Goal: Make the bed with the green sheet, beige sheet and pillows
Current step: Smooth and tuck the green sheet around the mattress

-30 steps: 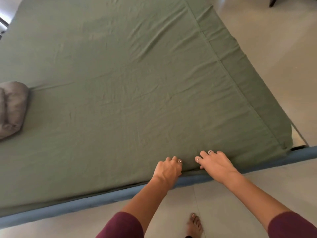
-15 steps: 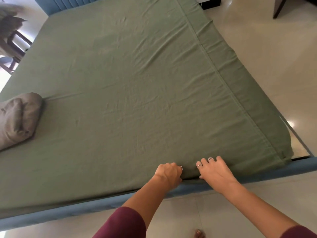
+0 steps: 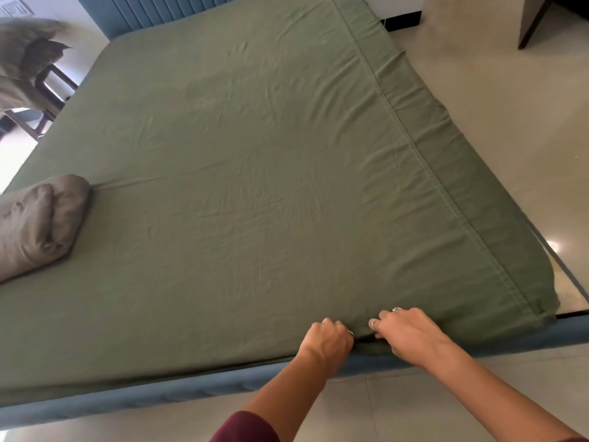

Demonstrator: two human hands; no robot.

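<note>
Our left hand [image 3: 326, 341] and right hand [image 3: 406, 334] side by side, fingers curled gripping the green sheet [image 3: 255, 186] at the bed's near edge, beige pillow [image 3: 38, 224] at its left edge

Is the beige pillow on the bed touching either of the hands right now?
Apart. The head view shows the pillow lying far across the green sheet from the left hand and right hand.

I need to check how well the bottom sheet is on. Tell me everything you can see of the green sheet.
The matte green cotton-looking sheet is spread flat over the mattress, lightly creased, with a stitched hem band along its right side. At the near edge both hands, left hand and right hand, grip it. A folded beige bundle rests on its left part.
</note>
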